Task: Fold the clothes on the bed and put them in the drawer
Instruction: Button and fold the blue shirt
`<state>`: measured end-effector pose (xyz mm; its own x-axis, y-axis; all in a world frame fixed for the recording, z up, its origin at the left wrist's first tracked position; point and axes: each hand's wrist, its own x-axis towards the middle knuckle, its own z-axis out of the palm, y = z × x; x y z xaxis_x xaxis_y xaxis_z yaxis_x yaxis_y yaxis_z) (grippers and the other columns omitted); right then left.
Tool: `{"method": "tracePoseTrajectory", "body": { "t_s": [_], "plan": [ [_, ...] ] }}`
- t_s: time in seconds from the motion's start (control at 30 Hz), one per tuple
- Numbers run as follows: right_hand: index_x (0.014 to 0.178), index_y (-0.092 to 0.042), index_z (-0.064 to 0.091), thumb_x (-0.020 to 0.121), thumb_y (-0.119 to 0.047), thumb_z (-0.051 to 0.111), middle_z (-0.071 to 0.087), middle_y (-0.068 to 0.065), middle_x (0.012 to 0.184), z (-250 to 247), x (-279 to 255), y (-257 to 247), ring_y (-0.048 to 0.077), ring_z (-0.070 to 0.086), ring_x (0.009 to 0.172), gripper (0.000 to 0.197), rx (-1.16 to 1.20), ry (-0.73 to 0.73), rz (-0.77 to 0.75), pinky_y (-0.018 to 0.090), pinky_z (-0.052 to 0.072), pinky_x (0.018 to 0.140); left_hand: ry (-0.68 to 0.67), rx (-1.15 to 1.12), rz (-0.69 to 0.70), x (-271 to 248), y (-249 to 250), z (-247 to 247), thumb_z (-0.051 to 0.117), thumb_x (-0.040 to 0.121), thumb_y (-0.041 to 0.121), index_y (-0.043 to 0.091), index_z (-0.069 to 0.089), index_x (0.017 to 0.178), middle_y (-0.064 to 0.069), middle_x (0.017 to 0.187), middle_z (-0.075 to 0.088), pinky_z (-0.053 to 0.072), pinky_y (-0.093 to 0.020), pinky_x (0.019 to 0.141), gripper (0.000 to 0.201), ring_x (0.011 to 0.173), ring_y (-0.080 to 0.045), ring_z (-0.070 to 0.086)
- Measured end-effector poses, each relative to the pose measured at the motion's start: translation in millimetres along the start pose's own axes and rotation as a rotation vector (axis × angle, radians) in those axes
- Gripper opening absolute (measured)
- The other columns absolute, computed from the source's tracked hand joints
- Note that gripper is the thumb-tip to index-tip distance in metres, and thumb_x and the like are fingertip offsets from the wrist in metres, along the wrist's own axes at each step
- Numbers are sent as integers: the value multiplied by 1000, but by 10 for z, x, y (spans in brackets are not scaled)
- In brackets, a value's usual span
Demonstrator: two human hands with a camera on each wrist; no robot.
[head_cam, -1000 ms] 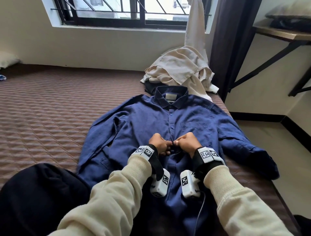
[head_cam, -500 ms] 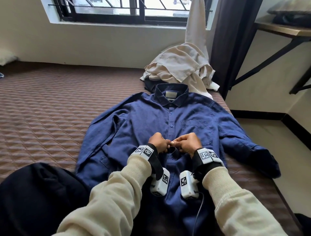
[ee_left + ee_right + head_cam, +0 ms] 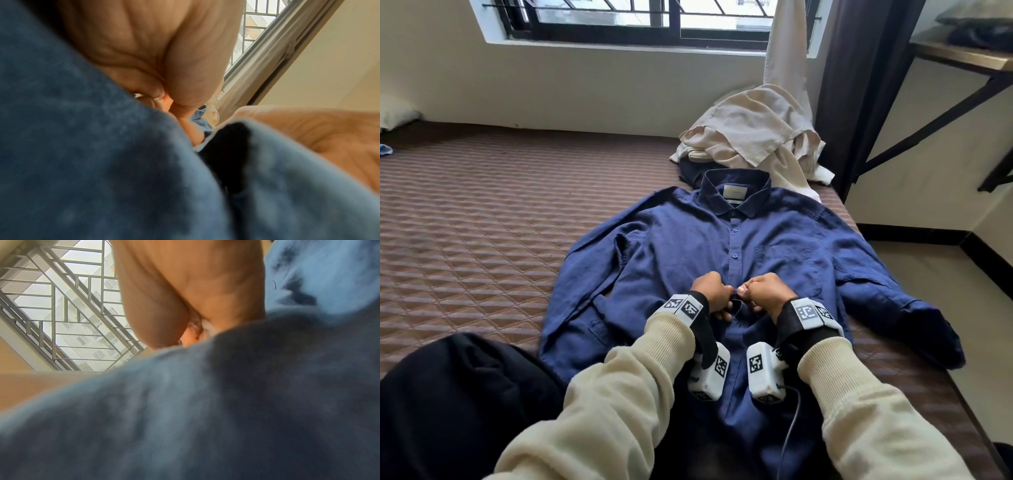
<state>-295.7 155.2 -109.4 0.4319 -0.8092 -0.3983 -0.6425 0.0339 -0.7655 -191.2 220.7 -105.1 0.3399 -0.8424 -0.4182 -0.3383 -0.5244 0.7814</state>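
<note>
Both hands pinch the front placket of one blue shirt [image 3: 674, 246], fingers curled tight: left hand [image 3: 711, 294] and right hand [image 3: 766, 292] almost touching. The shirt lies flat on the bed [image 3: 465, 240]. Beyond its collar sits one beige garment heap [image 3: 753, 137].

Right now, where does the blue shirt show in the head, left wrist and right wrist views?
Head: blue shirt lies spread across the middle of the bed; left hand and right hand pinch its front.
Left wrist: fills the left and bottom.
Right wrist: fills the lower half.
Shared landmark: the barred window.
</note>
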Motion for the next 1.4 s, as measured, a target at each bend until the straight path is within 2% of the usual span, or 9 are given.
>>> {"method": "tracePoseTrajectory", "body": {
  "t_s": [0.17, 0.43, 0.57, 0.77, 0.83, 0.93, 1.03, 1.13, 1.4],
  "plan": [
    [73, -15, 50, 101, -13, 47, 47, 5, 62, -162, -88, -111, 8, 42, 36, 28, 346, -83, 107, 15, 35, 40, -107, -126, -29, -7, -1, -284, 50, 100, 21, 15, 48, 79, -5, 63, 57, 42, -15, 34, 22, 35, -9, 57],
    [107, -7, 57, 86, 2, 66, 58, 11, 73, -931, 428, -67, 16, 49, 46, 25, 238, 314, 8, 18, 32, 37, 447, 143, 27, 508, -98, -1437, 62, 85, 15, 11, 63, 66, -10, 63, 62, 57, -32, 53, 20, 57, -25, 68],
    [131, -10, 43, 77, 9, 72, 53, 19, 113, -1285, 792, -16, 30, 57, 71, 64, 78, 490, 24, 43, 56, 51, 521, 176, -18, 854, -163, -1797, 64, 88, 14, -2, 57, 106, -25, 103, 62, 51, -36, 36, 25, 58, -31, 66],
    [138, -9, 26, 73, 15, 74, 36, 16, 139, -1581, 1218, 61, 32, 55, 89, 84, -8, 512, 168, 35, 51, 38, 415, -137, -120, 1359, -448, -1919, 59, 94, 8, 16, -1, 152, -19, 133, 46, 47, -26, 31, 84, 75, -34, 63],
    [144, -13, 21, 86, 12, 62, 44, 16, 130, -1614, 1350, 43, 29, 60, 71, 75, 134, 475, 232, 29, 47, 31, 474, -73, -138, 1483, -474, -1932, 69, 87, 11, 19, -11, 153, -18, 148, 30, 52, -29, 40, 105, 110, -42, 57],
    [134, -4, 31, 92, 11, 55, 60, 22, 101, -1661, 1479, 35, 29, 62, 43, 51, 236, 372, 353, 31, 48, 30, 545, 219, -211, 1552, -431, -1941, 79, 79, 21, 11, -2, 154, -19, 151, 21, 52, -36, 87, 111, 129, -37, 44],
    [115, 12, 49, 75, 22, 67, 67, 27, 83, -1665, 1542, 65, 34, 69, 57, 46, 99, 363, 348, 45, 58, 49, 487, 177, -186, 1568, -409, -1951, 84, 72, 19, 1, 50, 127, -21, 105, 66, 59, -39, 66, 68, 79, -29, 70],
    [92, 7, 63, 75, 7, 76, 68, 19, 77, -1632, 1442, -17, 28, 68, 63, 21, 30, 439, 303, 33, 56, 44, 478, 92, -146, 1504, -396, -1923, 80, 75, 10, 9, 64, 86, -9, 65, 63, 42, -21, 34, 19, 39, -17, 54],
    [80, 6, 55, 91, 18, 44, 55, 16, 84, -1970, 1346, -303, 21, 62, 39, 20, 890, 432, 12, 25, 51, 37, 576, -560, 81, 1403, 131, -2280, 56, 88, -7, 10, 55, 78, -14, 83, 59, 59, -36, 48, 20, 75, -29, 62]
  ]
}}
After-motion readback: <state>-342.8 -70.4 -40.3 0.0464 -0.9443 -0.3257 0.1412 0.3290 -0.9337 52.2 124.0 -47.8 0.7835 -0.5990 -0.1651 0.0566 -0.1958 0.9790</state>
